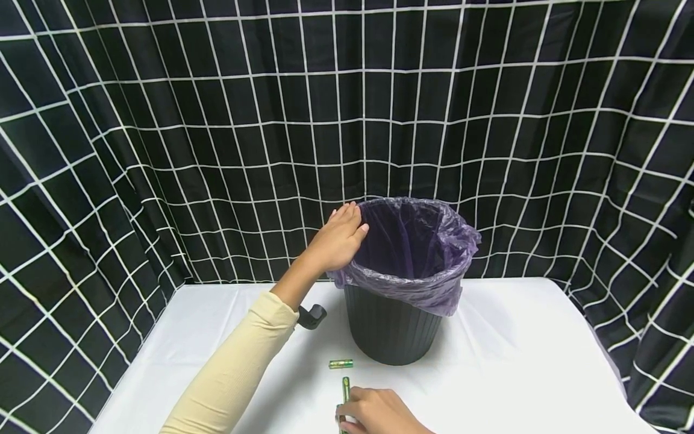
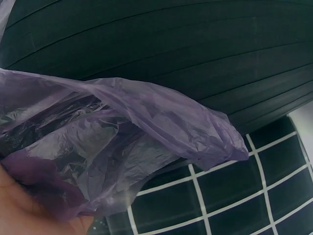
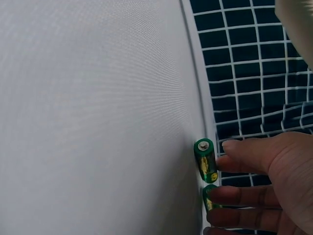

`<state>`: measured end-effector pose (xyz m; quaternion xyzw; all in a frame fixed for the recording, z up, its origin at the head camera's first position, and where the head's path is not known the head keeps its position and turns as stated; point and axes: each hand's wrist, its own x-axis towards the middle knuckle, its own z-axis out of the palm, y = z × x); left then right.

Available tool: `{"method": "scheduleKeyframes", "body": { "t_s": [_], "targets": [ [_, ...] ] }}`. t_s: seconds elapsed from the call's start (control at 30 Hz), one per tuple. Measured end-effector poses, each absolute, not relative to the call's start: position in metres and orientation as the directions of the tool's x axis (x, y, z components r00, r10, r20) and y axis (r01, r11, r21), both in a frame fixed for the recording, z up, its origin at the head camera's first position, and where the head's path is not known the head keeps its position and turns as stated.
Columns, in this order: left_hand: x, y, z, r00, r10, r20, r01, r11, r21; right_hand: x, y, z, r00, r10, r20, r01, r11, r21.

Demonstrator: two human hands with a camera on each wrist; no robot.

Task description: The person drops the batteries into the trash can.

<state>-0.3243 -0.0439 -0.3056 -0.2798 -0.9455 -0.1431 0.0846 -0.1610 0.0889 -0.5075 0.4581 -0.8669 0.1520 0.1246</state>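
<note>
A grey ribbed bin (image 1: pixel 393 328) stands on the table, lined with a purple plastic bag (image 1: pixel 406 286) folded over its rim. My left hand (image 1: pixel 338 238) rests on the bin's left rim with its fingers extended. In the left wrist view, loose bag film (image 2: pixel 161 115) hangs beside that hand and covers part of its fingers. Low in the head view, my right hand (image 1: pixel 379 410) reaches over green batteries on the cloth. One battery (image 3: pixel 205 160) lies right at its thumb and forefinger; another (image 3: pixel 210 193) is partly hidden behind the straight fingers.
A separate green battery (image 1: pixel 340 364) lies crosswise in front of the bin. A dark curved object (image 1: pixel 312 316) shows beside the left wrist. White cloth covers the table (image 1: pixel 504 367), and a black curtain with white grid lines (image 1: pixel 401 96) surrounds its back and sides.
</note>
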Motion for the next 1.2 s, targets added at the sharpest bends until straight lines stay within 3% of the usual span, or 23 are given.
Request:
{"method": "scheduleKeyframes", "body": {
  "t_s": [0.33, 0.43, 0.63, 0.97, 1.2],
  "targets": [
    [-0.324, -0.044, -0.306, -0.826, 0.506, 0.247, 0.556, 0.804, 0.210, -0.158, 0.087, -0.511, -0.668, -0.699, 0.256, -0.743, 0.604, -0.288],
    [-0.324, -0.044, -0.306, -0.824, 0.509, 0.250, 0.559, 0.802, 0.210, -0.158, 0.086, -0.510, -0.675, -0.705, 0.219, -0.737, 0.628, -0.249],
    [-0.324, -0.044, -0.305, -0.828, 0.503, 0.246, 0.553, 0.805, 0.215, -0.160, 0.086, -0.506, -0.646, -0.735, 0.206, -0.763, 0.622, -0.176],
    [-0.324, -0.043, -0.307, -0.838, 0.490, 0.240, 0.541, 0.805, 0.243, -0.158, 0.090, -0.501, -0.611, -0.728, 0.311, -0.785, 0.607, -0.121],
    [-0.324, -0.043, -0.307, -0.836, 0.491, 0.247, 0.543, 0.805, 0.240, -0.160, 0.095, -0.483, -0.498, -0.728, 0.471, -0.824, 0.566, 0.003]
  ]
}}
